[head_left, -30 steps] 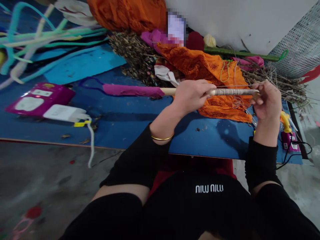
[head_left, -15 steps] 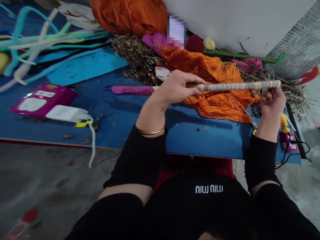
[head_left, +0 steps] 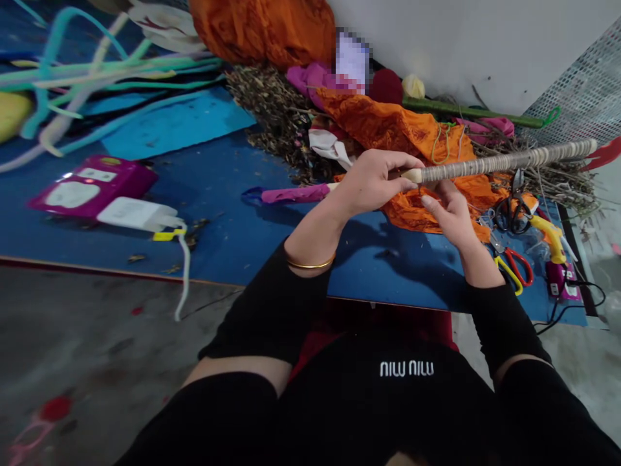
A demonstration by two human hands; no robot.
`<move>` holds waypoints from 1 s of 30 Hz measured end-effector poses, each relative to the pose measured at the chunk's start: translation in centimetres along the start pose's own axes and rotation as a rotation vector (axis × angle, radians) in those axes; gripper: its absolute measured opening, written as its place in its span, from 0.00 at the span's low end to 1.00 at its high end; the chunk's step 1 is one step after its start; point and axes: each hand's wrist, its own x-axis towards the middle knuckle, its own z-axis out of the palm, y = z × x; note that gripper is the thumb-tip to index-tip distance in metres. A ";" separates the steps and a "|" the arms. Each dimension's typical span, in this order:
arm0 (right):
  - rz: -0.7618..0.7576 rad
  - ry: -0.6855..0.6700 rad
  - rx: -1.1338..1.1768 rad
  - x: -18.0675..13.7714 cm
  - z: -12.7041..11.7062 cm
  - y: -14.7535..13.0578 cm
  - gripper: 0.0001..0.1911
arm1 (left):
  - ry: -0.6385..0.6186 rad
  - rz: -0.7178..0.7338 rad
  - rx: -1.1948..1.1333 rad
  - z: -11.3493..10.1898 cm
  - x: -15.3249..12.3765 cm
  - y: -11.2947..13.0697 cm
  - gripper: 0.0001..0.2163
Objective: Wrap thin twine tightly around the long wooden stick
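Blue mat is spreading across the floor, with orange cloth heaped at its far side. Above them the stick is lying crosswise, its long axis running left to right and rising slightly toward the right. That half is wound with thread and the left half is covered in pink. The left hand is clenching its middle. The right hand is hovering just beneath the wound part, right beside the left, fingers curling upward; whether they are pinching thread cannot be told. Scissors are lying near the right wrist.
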 end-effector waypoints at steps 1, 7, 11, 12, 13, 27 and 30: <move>0.003 -0.012 0.002 -0.3 0.4 -0.5 0.24 | 0.006 -0.004 -0.002 0.0 0.1 -0.1 0.15; -0.289 0.226 -0.040 -1.2 0.7 -3.1 0.21 | 0.020 0.009 -0.047 0.9 0.6 -1.3 0.15; -0.244 0.138 0.268 -1.3 1.4 -2.7 0.21 | -0.007 0.030 -0.010 2.3 0.7 -1.9 0.13; -0.191 0.126 0.321 -1.3 1.7 -2.6 0.21 | -0.006 0.021 0.021 2.6 0.6 -2.0 0.13; -0.137 0.133 0.354 -1.4 1.8 -2.5 0.22 | 0.003 0.009 0.052 2.9 0.6 -1.9 0.13; -0.012 0.381 0.299 -2.6 2.7 -4.8 0.25 | 0.055 -0.014 0.375 4.4 -0.1 -1.1 0.14; -0.029 0.334 0.268 -2.7 2.6 -4.7 0.23 | 0.040 0.000 0.404 4.4 0.0 -1.2 0.14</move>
